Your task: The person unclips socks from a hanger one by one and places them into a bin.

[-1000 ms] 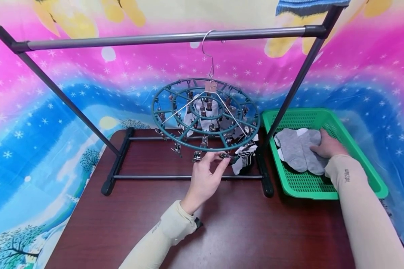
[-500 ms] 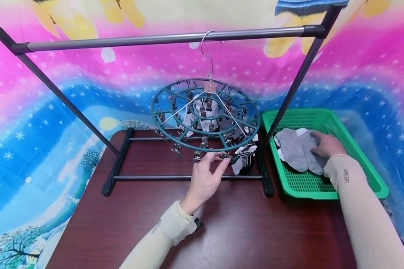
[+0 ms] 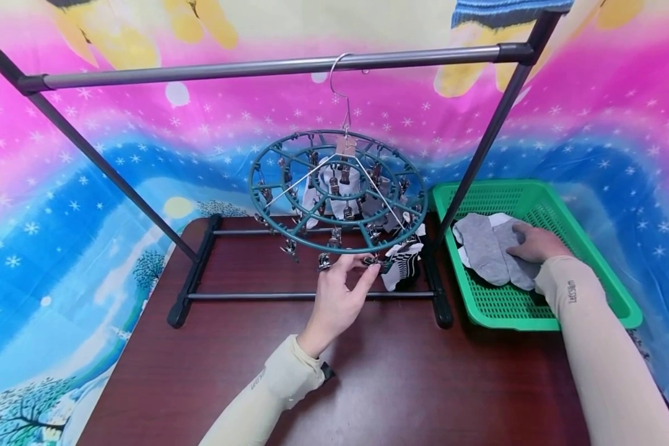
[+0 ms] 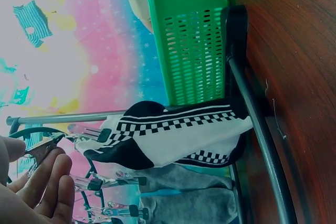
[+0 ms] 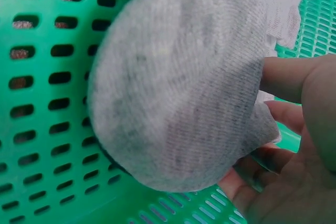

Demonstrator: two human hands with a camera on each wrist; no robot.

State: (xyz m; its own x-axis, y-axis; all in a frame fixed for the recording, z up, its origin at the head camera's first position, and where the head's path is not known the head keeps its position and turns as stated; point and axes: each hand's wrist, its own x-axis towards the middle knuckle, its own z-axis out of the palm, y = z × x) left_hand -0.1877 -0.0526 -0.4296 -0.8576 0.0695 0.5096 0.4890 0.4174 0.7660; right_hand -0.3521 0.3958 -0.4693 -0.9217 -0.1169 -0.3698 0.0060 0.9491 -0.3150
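A round green clip hanger point(image 3: 251, 183) hangs in the head view. At its near rim my left hand point(image 3: 337, 300) pinches a metal clip point(image 4: 43, 149) between thumb and fingers. Beside that hand, a black-and-white checkered sock point(image 4: 176, 137) hangs from another clip. Over in the green basket point(image 3: 513, 324), my right hand point(image 3: 541, 244) grips the edge of a grey sock point(image 5: 178, 87), thumb on one side and fingers curled on the other. A second grey sock point(image 3: 475, 248) lies alongside it.
The hanger's hook point(image 3: 334, 80) sits on the top bar point(image 3: 201, 69) of a dark metal rack, which stands on a brown table point(image 3: 401, 378). Light and grey socks point(image 3: 342, 201) hang at the hanger's far side. A patterned cloth point(image 3: 117, 142) covers the wall behind.
My right hand has shifted slightly left over the grey socks, and its fingers have moved at the sock's edge. My left hand stays at the clip.
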